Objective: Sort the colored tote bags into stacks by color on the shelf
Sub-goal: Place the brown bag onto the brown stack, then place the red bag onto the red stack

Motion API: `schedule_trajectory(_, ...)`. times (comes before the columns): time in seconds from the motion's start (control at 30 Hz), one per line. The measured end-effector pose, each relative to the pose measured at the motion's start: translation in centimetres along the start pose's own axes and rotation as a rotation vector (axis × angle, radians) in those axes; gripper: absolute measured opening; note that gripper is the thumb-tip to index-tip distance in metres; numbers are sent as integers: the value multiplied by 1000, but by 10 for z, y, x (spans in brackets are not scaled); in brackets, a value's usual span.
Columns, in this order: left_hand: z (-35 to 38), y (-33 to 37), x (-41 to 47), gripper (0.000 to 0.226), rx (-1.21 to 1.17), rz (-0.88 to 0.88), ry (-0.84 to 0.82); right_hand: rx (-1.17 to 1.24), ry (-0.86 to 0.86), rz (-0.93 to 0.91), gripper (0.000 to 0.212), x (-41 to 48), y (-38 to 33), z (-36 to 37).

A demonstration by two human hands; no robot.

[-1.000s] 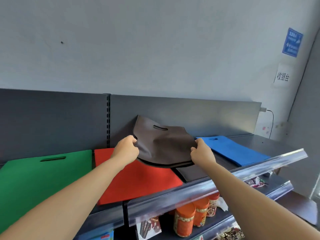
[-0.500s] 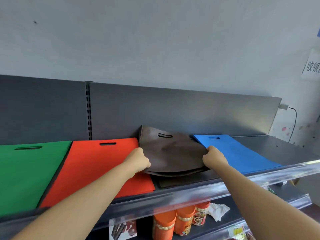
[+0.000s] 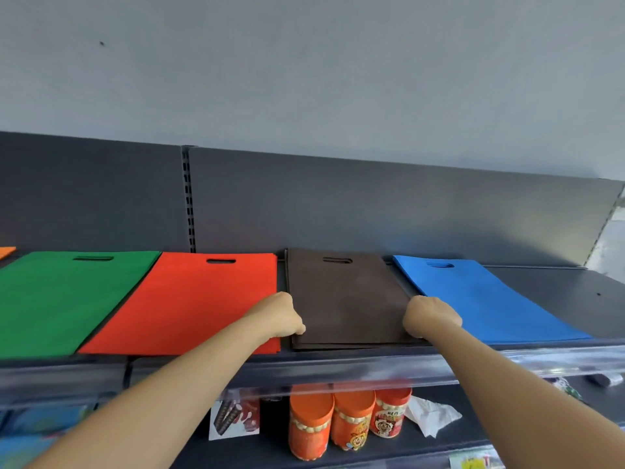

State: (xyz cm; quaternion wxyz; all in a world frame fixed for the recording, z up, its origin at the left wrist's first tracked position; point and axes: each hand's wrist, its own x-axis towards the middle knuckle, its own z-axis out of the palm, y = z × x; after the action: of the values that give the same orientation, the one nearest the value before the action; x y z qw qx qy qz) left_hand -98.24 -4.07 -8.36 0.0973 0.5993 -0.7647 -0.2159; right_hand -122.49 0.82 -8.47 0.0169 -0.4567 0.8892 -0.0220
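A brown tote bag stack [image 3: 345, 299] lies flat on the dark shelf [image 3: 558, 286], its cut-out handle toward the back panel. My left hand [image 3: 280, 316] grips the stack's left edge near the front. At the right edge my right hand [image 3: 429, 316] grips it too. A red bag [image 3: 199, 299] lies just left of the brown one, a green bag [image 3: 61, 299] further left, and a blue bag [image 3: 483, 299] on the right. An orange corner [image 3: 6, 251] shows at the far left edge.
A clear plastic rail [image 3: 372, 370] runs along the shelf's front edge. On the lower shelf stand three orange jars [image 3: 348, 421], a snack box [image 3: 233, 418] and a crumpled white paper [image 3: 429, 414]. The grey back panel [image 3: 372, 204] rises behind the bags.
The brown stack was raised and crumpled between my hands; now it lies flat on the shelf between the red and blue bags. The view has shifted left and closer.
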Motion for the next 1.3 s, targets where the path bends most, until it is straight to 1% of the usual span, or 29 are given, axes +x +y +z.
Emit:
schedule_trajectory(0.07,0,3,-3,23,21,-7,12,-99,10,-30,17,-3,-1,-4)
schedule_trajectory(0.13,-3,4,-5,19,33,-2,42,-185,59,-95,26,-6,-7,-10)
schedule_trajectory(0.17,-7,4,-7,17,44,1,70,-181,87,-138,29,-7,-12,-13)
schedule_trajectory(0.33,-35,-20,-27,30,235,2,309,68,127,-443,30,-16,-60,-24)
schedule_trajectory(0.43,-55,-50,-52,34,399,-33,425,128,142,-627,34,-34,-103,-26)
schedule_trajectory(0.53,-74,-85,-82,35,567,-90,477,146,132,-794,38,-59,-147,-27)
schedule_trajectory(0.6,-85,-109,-102,31,653,-140,498,138,119,-893,45,-79,-175,-29)
schedule_trajectory(0.7,-99,-144,-134,28,690,-221,501,125,97,-1009,51,-111,-216,-30)
schedule_trajectory(0.87,-127,-201,-191,27,705,-354,498,97,90,-1184,49,-170,-286,-29)
schedule_trajectory(1.0,-150,-254,-234,33,686,-434,519,79,75,-1291,50,-223,-342,-29)
schedule_trajectory(1.17,-182,-323,-284,31,702,-526,531,91,44,-1394,52,-293,-411,-26)
schedule_trajectory(1.3,-212,-382,-320,38,694,-590,546,110,45,-1461,48,-347,-471,-24)
